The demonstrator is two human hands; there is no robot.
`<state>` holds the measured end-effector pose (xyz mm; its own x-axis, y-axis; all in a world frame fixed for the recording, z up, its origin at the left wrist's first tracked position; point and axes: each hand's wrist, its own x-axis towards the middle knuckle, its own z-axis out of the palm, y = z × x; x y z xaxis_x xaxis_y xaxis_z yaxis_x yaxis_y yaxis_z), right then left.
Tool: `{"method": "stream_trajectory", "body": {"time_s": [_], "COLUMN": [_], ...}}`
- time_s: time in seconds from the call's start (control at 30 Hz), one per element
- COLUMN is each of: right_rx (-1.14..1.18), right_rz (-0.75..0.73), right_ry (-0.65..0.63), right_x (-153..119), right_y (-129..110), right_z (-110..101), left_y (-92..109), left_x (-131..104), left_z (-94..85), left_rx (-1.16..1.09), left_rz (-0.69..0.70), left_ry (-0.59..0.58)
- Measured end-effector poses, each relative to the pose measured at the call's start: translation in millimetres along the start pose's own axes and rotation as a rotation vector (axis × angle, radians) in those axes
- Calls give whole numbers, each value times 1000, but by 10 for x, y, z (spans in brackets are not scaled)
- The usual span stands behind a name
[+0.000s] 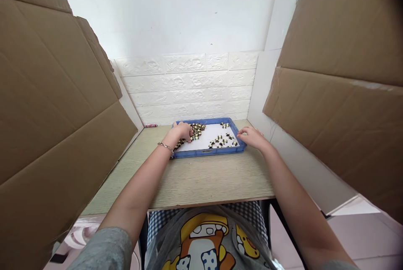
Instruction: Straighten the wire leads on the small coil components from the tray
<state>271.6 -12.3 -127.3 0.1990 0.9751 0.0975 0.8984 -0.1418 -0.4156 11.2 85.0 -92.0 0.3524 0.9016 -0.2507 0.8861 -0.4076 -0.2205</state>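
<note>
A shallow blue tray (201, 153) with a white bottom lies on the table, holding many small pale-yellow and black parts. On its left side the parts form a dense pile (197, 128); a looser group (222, 140) is scattered over the right side. My left hand (183, 131), with a chain bracelet at the wrist, reaches down into the pile, its fingers bent and closed among the parts. At the tray's right rim is my right hand (251, 136), thumb and fingertips drawn together. Whatever either hand pinches is too small or hidden to make out.
Cardboard panels rise on the left (56, 85) and right (340, 81). Behind the wooden table (208, 182) stands a white brick-patterned wall (189, 81). A red marker pen (150, 126) lies at the table's back left. The table's front edge is close to my lap.
</note>
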Motion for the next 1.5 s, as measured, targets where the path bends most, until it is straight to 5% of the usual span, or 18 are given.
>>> {"method": "stream_trajectory", "body": {"time_s": [0.43,1.13,1.5], "right_rx": [-37,-78,-79], "right_rz": [-24,-18,-20], "right_ry": [-34,-67,-79], "right_x": [-11,-6,-15], "right_y": [-24,-20,-10], "right_z": [26,57,57], "left_y": [-90,-61,-112], "left_x": [66,18,-98], "left_z": [132,118,32], "left_rx": [-48,-210,-393], "left_rz": [39,65,146], "left_ry": [49,105,231]}}
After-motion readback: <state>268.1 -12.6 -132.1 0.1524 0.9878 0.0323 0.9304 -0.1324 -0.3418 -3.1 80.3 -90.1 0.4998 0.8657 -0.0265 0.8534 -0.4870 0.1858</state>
